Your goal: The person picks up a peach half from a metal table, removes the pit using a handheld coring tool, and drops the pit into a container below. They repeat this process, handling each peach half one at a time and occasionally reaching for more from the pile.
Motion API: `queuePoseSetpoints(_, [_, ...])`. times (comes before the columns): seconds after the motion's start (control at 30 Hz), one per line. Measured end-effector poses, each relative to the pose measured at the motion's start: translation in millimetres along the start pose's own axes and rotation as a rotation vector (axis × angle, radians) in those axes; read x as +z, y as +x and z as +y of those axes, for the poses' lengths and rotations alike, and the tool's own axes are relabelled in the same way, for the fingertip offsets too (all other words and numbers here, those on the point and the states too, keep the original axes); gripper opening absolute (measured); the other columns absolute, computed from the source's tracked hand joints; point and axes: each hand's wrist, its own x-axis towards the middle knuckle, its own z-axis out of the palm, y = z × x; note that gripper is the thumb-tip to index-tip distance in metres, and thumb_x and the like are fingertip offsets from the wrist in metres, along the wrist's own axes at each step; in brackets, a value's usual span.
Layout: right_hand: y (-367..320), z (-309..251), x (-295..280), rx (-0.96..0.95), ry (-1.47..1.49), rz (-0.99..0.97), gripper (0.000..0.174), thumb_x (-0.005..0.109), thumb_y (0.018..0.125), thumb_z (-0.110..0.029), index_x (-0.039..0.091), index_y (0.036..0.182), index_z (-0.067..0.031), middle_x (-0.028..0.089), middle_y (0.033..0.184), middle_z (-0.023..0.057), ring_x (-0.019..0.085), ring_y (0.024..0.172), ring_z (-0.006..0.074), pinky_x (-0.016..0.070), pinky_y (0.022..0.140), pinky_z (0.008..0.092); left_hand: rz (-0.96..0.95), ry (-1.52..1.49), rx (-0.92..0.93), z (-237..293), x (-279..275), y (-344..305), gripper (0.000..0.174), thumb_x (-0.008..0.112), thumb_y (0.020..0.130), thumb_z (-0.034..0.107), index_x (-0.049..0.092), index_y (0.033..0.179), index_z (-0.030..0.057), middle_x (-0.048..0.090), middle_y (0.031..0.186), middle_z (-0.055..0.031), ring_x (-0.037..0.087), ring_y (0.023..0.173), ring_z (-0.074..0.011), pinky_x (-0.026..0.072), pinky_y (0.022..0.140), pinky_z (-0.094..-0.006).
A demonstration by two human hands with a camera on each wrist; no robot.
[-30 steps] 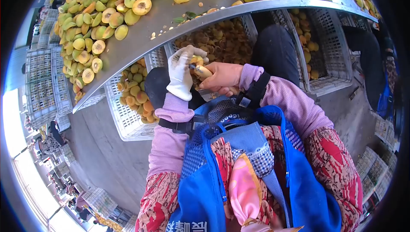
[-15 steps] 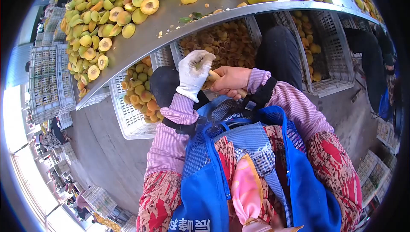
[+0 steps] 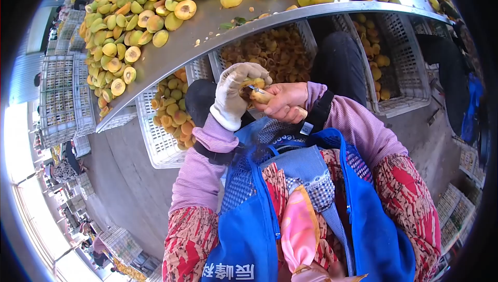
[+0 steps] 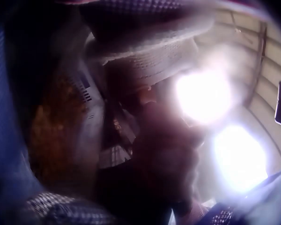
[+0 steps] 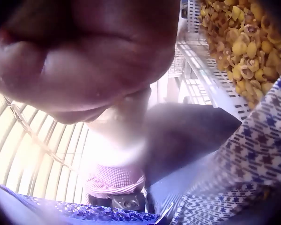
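Observation:
In the head view, my left hand (image 3: 231, 98), in a whitish glove, grips a yellow peach half (image 3: 255, 83) with its fingers curled over it. My bare right hand (image 3: 286, 100) holds a small pitting knife (image 3: 263, 96) by its pale wooden handle. The short metal tip meets the fruit's near side, between the two hands. The right wrist view has the curled right hand (image 5: 93, 65) large at the top left, with the glove blurred by glare below it. Dark and hazy, the left wrist view hides the fruit and the blade.
A metal table (image 3: 202, 25) carries piled peach halves (image 3: 111, 48) beyond the hands. Under its edge stand a crate of peach pieces (image 3: 270, 48), a white crate of fruit (image 3: 155, 144) at left and another crate (image 3: 402, 69) at right. My knees are between the crates.
The left hand turned over the fruit, hiding it half a second ago, then turned back so the fruit and metal tip show again. Both hands have shifted slightly right and down.

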Motion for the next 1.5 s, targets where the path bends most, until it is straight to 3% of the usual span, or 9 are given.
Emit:
queuePoseSetpoints(0.2, [-2.6, 0.1, 0.0, -0.107, 0.098, -0.240, 0.017, 0.052, 0.086, -0.016, 0.037, 0.080, -0.0104, 0.032, 0.049, -0.0045, 0.030, 0.033, 0.0010, 0.0229, 0.026, 0.0157, 0.226, -0.640, -0.152, 1.3, 16.1, 0.0, 0.029, 0.049, 0.089, 0.035, 0.057, 0.080, 0.0081, 0.060, 0.088, -0.0123, 0.060, 0.081, -0.0232, 0.0484, 0.077, -0.0385])
queuePoseSetpoints(0.27, [-4.1, 0.3, -4.8, -0.188, 0.171, -0.252, 0.019, 0.053, 0.086, -0.016, 0.037, 0.077, -0.0108, 0.033, 0.049, -0.0044, 0.031, 0.033, 0.0007, 0.0231, 0.026, 0.0161, 0.467, -0.277, 0.025, 16.0, 17.7, -2.5, 0.024, 0.046, 0.092, 0.026, 0.058, 0.083, 0.0072, 0.060, 0.090, -0.0116, 0.061, 0.082, -0.0226, 0.0499, 0.077, -0.0375])
queuePoseSetpoints(0.33, [10.0, 1.6, -1.9, -0.093, -0.372, 0.466, 0.016, 0.056, 0.084, -0.018, 0.044, 0.080, -0.0071, 0.039, 0.051, -0.0023, 0.038, 0.035, 0.0067, 0.0318, 0.030, 0.0228, 0.506, 0.546, 0.259, 45.6, -15.7, -22.5, 0.011, 0.047, 0.087, 0.003, 0.058, 0.087, 0.0037, 0.060, 0.090, -0.0111, 0.062, 0.081, -0.0208, 0.0511, 0.075, -0.0293])
queuePoseSetpoints(0.47, [23.8, 20.5, -28.7, -0.209, -0.856, 0.929, 0.027, 0.056, 0.082, -0.021, 0.044, 0.091, 0.0007, 0.051, 0.056, 0.0086, 0.051, 0.040, 0.0167, 0.0394, 0.035, 0.0306, 0.950, 1.996, 0.095, 99.4, -93.8, -55.9, 0.033, 0.060, 0.077, 0.026, 0.061, 0.102, 0.0047, 0.062, 0.087, -0.0187, 0.059, 0.087, -0.0344, 0.0458, 0.079, -0.0376])
queuePoseSetpoints(0.73, [28.1, -4.9, -11.0, -0.202, -0.848, 0.888, 0.028, 0.057, 0.079, -0.020, 0.043, 0.094, 0.0002, 0.055, 0.062, 0.0135, 0.053, 0.041, 0.0216, 0.0419, 0.038, 0.0339, 0.628, 1.882, 0.021, 110.9, -146.0, 117.1, 0.048, 0.051, 0.080, 0.036, 0.052, 0.114, 0.0027, 0.056, 0.108, -0.0240, 0.053, 0.102, -0.0368, 0.0403, 0.089, -0.0410])
queuePoseSetpoints(0.87, [26.7, -7.3, -12.3, -0.180, -0.960, 0.892, 0.033, 0.057, 0.079, -0.023, 0.044, 0.097, 0.0009, 0.058, 0.080, 0.0255, 0.056, 0.081, 0.0408, 0.0437, 0.071, 0.0428, 0.689, 2.075, -0.284, 81.1, -145.8, 185.3, 0.051, 0.061, 0.075, 0.035, 0.051, 0.110, 0.0010, 0.055, 0.103, -0.0250, 0.053, 0.102, -0.0366, 0.0419, 0.088, -0.0413])
queuePoseSetpoints(1.1, [31.8, -12.7, -6.6, -0.242, -0.698, 0.804, 0.026, 0.055, 0.084, -0.023, 0.042, 0.097, -0.0033, 0.048, 0.058, 0.0042, 0.044, 0.035, 0.0104, 0.0347, 0.031, 0.0253, 0.555, 1.756, -0.248, 80.4, -136.2, 173.6, 0.056, 0.074, 0.059, 0.023, 0.052, 0.106, 0.0013, 0.058, 0.098, -0.0218, 0.059, 0.090, -0.0328, 0.0483, 0.078, -0.0362])
queuePoseSetpoints(1.4, [30.3, -8.8, 20.3, -0.417, -0.469, 0.684, 0.024, 0.051, 0.088, -0.026, 0.041, 0.097, -0.0048, 0.047, 0.058, 0.0023, 0.044, 0.037, 0.0090, 0.0348, 0.032, 0.0244, 0.544, -0.326, -0.048, 43.9, -39.8, 29.5, 0.029, 0.042, 0.092, 0.020, 0.047, 0.110, -0.0018, 0.058, 0.099, -0.0177, 0.059, 0.088, -0.0294, 0.0521, 0.071, -0.0364])
queuePoseSetpoints(1.5, [36.6, -6.3, 27.4, -0.312, -0.697, 0.787, 0.026, 0.051, 0.088, -0.027, 0.042, 0.095, -0.0026, 0.053, 0.064, 0.0093, 0.052, 0.041, 0.0144, 0.0376, 0.032, 0.0261, 0.510, -0.308, 0.020, 21.7, -14.7, 5.5, 0.030, 0.035, 0.093, 0.016, 0.046, 0.108, -0.0079, 0.056, 0.099, -0.0232, 0.058, 0.092, -0.0348, 0.0506, 0.079, -0.0422])
